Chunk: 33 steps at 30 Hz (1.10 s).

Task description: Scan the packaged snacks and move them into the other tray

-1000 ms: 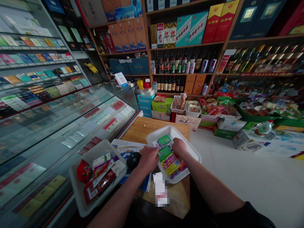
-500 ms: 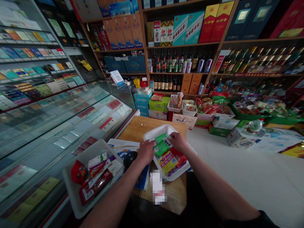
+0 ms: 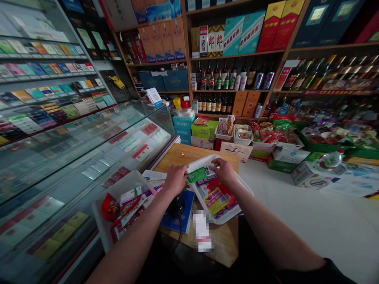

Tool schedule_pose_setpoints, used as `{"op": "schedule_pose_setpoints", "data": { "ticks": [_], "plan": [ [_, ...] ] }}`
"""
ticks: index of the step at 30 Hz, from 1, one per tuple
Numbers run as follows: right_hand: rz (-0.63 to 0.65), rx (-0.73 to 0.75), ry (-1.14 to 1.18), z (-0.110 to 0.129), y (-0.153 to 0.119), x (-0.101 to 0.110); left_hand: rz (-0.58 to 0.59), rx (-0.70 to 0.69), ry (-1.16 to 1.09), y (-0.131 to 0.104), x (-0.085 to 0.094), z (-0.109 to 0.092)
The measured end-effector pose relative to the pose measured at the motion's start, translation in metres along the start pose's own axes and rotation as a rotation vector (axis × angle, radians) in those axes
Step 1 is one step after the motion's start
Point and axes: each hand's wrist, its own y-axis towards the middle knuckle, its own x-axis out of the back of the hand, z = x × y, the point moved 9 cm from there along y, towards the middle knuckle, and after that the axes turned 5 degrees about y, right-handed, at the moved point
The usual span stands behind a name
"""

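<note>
My left hand is closed on the left end of a green packet. The packet lies over the upper part of a white tray. At the packet's other end is my right hand, its fingers pinched at the packet's edge. Below them, the tray holds a yellow packet beside red and purple ones. Under my left forearm, a black corded device rests on a blue book.
Another white tray with red snack packs stands left of my left arm. A glass display counter runs along the left. A blurred white item lies on the wooden table near me.
The green packets that overlapped now show as one stretched across the tray's upper part. My left hand has moved up and a little left. The whole view has shifted slightly.
</note>
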Motion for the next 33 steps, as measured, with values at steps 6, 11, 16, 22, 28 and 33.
{"op": "schedule_pose_setpoints", "data": {
  "ticks": [6, 11, 16, 22, 28, 33],
  "plan": [
    [0.078, 0.019, -0.019, 0.027, -0.002, -0.036, -0.030, 0.033, 0.046, -0.012, 0.023, 0.038],
    [0.132, 0.027, -0.051, 0.039, -0.007, -0.066, -0.042, 0.048, 0.065, -0.025, 0.025, 0.068],
    [0.166, 0.036, -0.095, 0.046, -0.010, -0.088, -0.034, 0.066, 0.088, -0.034, 0.019, 0.085],
    [0.176, 0.024, -0.146, 0.046, -0.012, -0.101, -0.021, 0.082, 0.081, -0.045, 0.007, 0.095],
    [0.156, 0.033, -0.132, 0.045, -0.010, -0.106, -0.039, 0.097, 0.039, -0.048, 0.000, 0.105],
    [0.176, 0.073, -0.135, 0.050, -0.008, -0.116, -0.057, 0.108, 0.041, -0.051, -0.001, 0.115]
  ]
}}
